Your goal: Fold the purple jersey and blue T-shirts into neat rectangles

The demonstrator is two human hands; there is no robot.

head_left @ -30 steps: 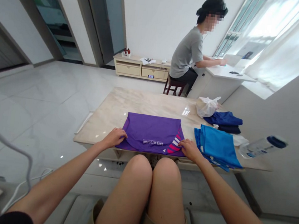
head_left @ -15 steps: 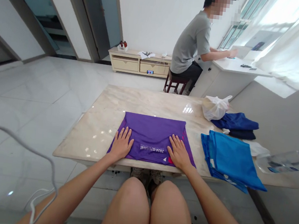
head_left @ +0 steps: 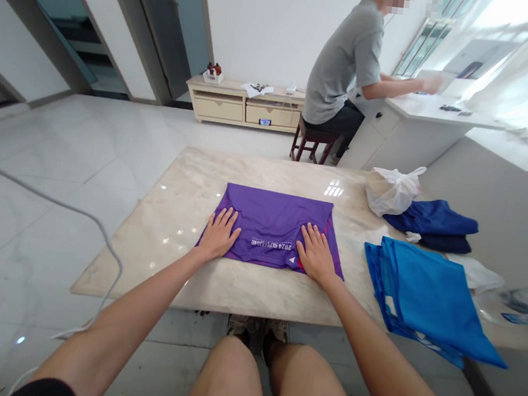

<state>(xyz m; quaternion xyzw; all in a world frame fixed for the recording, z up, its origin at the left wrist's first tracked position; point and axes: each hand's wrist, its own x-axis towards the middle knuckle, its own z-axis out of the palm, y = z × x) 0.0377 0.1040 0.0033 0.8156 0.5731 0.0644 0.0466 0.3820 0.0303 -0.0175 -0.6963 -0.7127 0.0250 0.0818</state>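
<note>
A folded purple shirt (head_left: 273,221) with white lettering and pink stripes lies flat on the marble table (head_left: 186,214) in front of me. My left hand (head_left: 219,236) rests palm down on its near left corner, fingers spread. My right hand (head_left: 315,255) presses flat on its near right part, over the pink stripes. Neither hand grips the cloth.
To the right lie a folded light-blue garment (head_left: 429,293) overhanging the table edge, a dark-blue pile (head_left: 433,220), a white plastic bag (head_left: 391,190) and a clear bottle (head_left: 519,300). Another person (head_left: 345,74) sits at a white desk behind. A white cable (head_left: 76,215) hangs at left.
My hands went from pinching the shirt's near edge to lying flat on it. The shirt now lies farther from the table's near edge. The view tilted down and forward.
</note>
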